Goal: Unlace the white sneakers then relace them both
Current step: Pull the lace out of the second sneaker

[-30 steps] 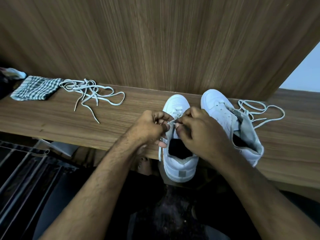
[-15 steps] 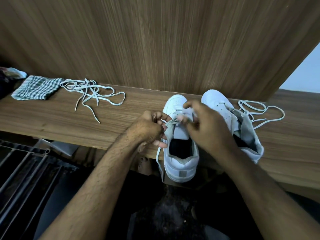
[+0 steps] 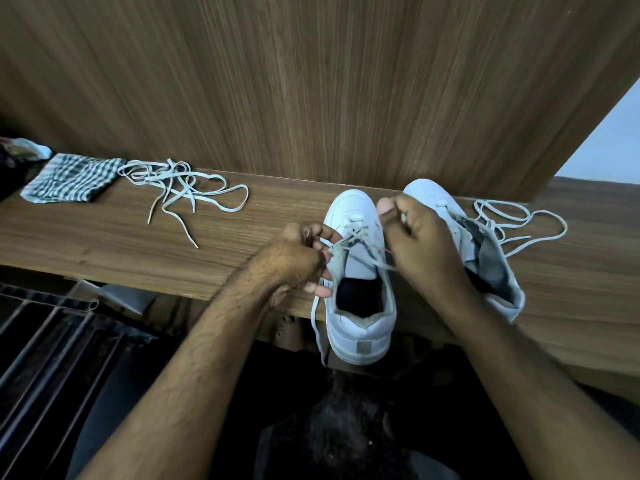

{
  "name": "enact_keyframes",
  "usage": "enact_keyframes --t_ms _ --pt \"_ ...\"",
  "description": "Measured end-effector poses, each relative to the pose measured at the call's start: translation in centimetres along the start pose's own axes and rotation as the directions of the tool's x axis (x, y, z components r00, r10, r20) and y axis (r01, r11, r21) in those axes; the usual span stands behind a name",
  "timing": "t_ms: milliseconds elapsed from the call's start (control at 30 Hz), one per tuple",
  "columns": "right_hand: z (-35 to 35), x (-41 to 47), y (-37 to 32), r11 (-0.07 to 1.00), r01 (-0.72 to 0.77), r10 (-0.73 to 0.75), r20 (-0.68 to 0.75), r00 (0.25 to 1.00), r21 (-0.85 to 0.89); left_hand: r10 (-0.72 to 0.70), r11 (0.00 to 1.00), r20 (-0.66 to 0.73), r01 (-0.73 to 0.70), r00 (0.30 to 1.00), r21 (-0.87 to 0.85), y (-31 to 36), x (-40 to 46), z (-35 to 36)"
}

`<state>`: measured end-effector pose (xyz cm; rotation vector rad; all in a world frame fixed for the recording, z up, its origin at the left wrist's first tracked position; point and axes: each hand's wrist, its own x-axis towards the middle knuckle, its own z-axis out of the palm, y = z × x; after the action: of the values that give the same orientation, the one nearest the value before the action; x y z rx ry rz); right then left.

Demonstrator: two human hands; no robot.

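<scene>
Head view. 2 white sneakers stand side by side on the wooden counter point(image 3: 104, 244), toes toward the wood-grain back panel point(image 3: 311, 81). The left sneaker point(image 3: 360, 299) sits with its heel overhanging the counter's near edge; the right sneaker point(image 3: 485, 258) lies just beside it, tongue pulled open.

Hands: the left hand point(image 3: 298, 258) has its fingers curled against the left side of the left sneaker at the eyelet row and appears to pinch the lace there. The right hand point(image 3: 415, 244) is closed on the lace point(image 3: 367, 247) and draws it up and across the tongue. The 2 hands are close but apart, 1 on each flank of the shoe. A free length of this lace hangs off the counter edge by the heel.

Other items: a second lace point(image 3: 519, 223) lies in loose loops beside the right sneaker, part of it seemingly caught at its upper. A third, tangled lace point(image 3: 180, 188) rests well to the left, its end touching a folded checked cloth point(image 3: 72, 178).

Handling, as a judgement: the lace is flat, soft and limp, so it cannot be pushed; it is best pinched at the stiff tip and fed through each eyelet, then pulled taut. The sneaker looks light and could slide or tip off the edge, so 1 hand should brace its side. Only the lowest eyelets look threaded; lacing appears at an early stage.
</scene>
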<state>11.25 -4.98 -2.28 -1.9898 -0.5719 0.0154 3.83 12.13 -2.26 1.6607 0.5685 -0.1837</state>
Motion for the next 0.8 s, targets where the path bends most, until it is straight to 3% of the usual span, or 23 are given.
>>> enact_keyframes --t_ms 33,67,133,267,367,400,500,567,700,800 --pt "-0.1 0.1 0.6 0.944 0.103 -0.109 -0.004 0.994 -0.313 0.005 1.000 0.000 -0.005 1.000 0.010 0.0 0.0 0.1" --pt "-0.3 0.0 0.8 0.863 0.130 -0.141 0.015 0.990 -0.489 0.008 1.000 -0.004 -0.008 1.000 0.025 0.1 0.0 0.1" --pt "-0.8 0.0 0.8 0.792 0.123 -0.102 0.070 0.992 -0.598 0.013 0.998 -0.010 -0.013 1.000 0.054 0.1 0.1 0.1" --pt "-1.0 -0.1 1.4 0.809 0.255 -0.094 0.312 0.946 -0.530 0.025 0.997 0.004 -0.025 1.000 0.074 0.2 0.0 0.1" --pt "-1.2 -0.1 1.5 0.763 0.291 -0.168 0.258 0.952 -0.577 0.110 0.986 -0.052 -0.103 0.993 0.132 0.1 0.1 0.2" --pt "-1.2 0.0 1.6 0.709 0.281 -0.186 0.213 0.959 -0.647 0.207 0.954 -0.084 -0.182 0.975 0.237 0.0 0.3 0.4" --pt "-1.4 0.3 1.7 0.599 0.165 -0.098 0.133 0.986 -0.783 0.430 0.701 -0.039 -0.306 0.902 0.644 -0.8 1.1 1.4" --pt "-1.3 0.3 1.7 0.648 0.141 -0.060 0.135 0.989 -0.749 0.455 0.672 -0.025 -0.324 0.890 0.666 -1.3 1.6 1.7" --pt "-0.8 -1.0 0.7 0.865 0.182 -0.046 0.288 0.956 -0.468 0.523 0.632 -0.008 -0.382 0.852 0.675 -1.7 2.4 1.3" --pt "-0.4 -1.3 0.5 0.831 0.148 -0.007 0.256 0.967 -0.536 0.538 0.611 0.012 -0.400 0.843 0.684 -1.7 2.8 1.4"
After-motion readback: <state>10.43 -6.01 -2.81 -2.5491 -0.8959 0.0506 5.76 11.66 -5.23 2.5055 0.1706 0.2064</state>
